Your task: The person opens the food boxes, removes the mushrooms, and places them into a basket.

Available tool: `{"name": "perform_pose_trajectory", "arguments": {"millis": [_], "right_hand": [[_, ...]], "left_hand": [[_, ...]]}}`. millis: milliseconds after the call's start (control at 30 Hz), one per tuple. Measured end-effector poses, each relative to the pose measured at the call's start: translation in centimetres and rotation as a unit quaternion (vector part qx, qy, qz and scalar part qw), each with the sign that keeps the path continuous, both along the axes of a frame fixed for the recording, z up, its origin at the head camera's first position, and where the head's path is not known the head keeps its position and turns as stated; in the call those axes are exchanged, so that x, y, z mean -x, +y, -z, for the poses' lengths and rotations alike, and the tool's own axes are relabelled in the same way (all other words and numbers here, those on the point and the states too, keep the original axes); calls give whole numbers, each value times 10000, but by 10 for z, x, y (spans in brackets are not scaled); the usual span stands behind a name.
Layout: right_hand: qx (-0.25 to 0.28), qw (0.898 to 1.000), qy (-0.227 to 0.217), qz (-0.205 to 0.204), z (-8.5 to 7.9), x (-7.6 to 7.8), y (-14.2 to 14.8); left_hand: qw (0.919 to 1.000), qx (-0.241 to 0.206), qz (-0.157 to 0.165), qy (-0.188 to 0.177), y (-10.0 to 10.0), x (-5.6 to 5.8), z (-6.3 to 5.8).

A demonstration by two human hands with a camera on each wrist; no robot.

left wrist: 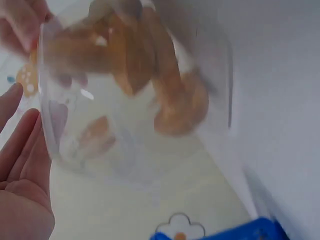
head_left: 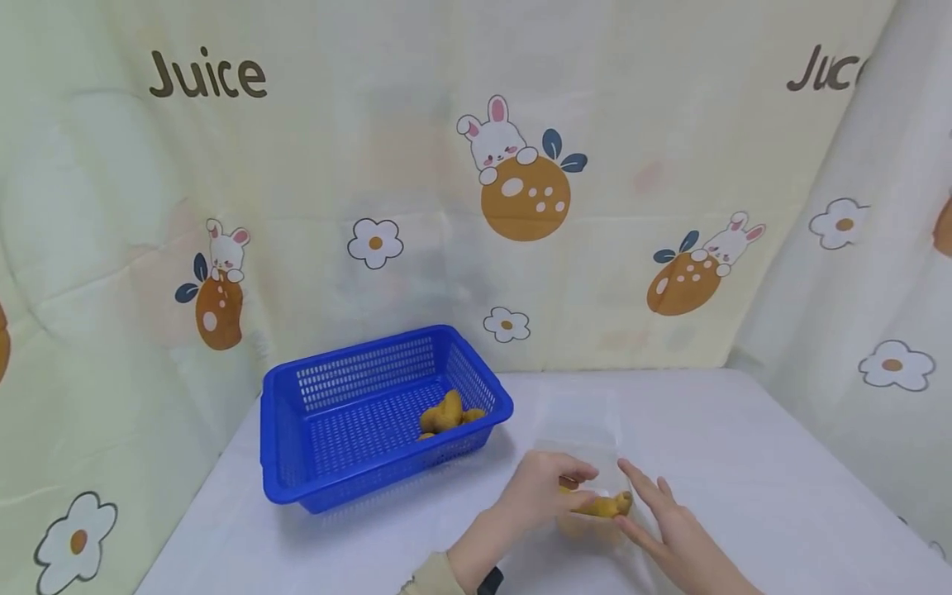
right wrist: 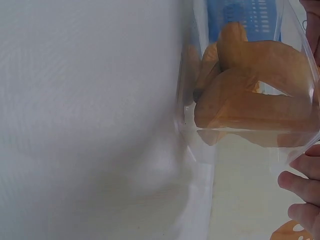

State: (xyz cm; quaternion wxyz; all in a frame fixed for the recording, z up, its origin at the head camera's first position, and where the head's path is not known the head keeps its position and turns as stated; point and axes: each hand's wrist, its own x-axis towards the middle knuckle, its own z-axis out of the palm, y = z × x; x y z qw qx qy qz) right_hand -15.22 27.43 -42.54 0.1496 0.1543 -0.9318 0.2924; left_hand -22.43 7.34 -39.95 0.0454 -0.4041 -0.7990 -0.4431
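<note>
I see the yellow root lying crosswise atop the clear container, left hand nearer, pinch unclear to me; right hand spread beside it.

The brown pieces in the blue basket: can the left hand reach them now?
Probably yes: the brown pieces lie in the open-topped basket near the left hand, though that hand is busy at the clear container.

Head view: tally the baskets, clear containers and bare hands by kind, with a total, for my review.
Blue basket: 1
Clear container: 1
Hands: 2 (left hand, right hand)
Total: 4
Left out: the ginger-like pieces, which overlap too much to count exactly.
</note>
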Motion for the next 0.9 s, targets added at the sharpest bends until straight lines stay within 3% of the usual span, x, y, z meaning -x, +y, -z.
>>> {"name": "perform_pose_trajectory", "arguments": {"millis": [167, 267, 467, 633, 767, 900], "right_hand": [[114, 9998, 187, -10, 2, -1, -2], [168, 9995, 276, -26, 3, -1, -2], [256, 9986, 422, -186, 2, -1, -2], [235, 9992, 282, -152, 1, 1, -2], [184, 9996, 191, -138, 2, 1, -2], [169, 9991, 347, -190, 2, 0, -2]], "left_hand": [[9988, 281, 24, 401, 13, -6, 8], [9987, 360, 68, 363, 16, -5, 8], [9962, 643, 511, 297, 15, 1, 9], [9949, 739, 674, 107, 12, 4, 9], [9966, 538, 597, -190, 9, 6, 11], [9980, 63, 489, -403, 7, 8, 13]]}}
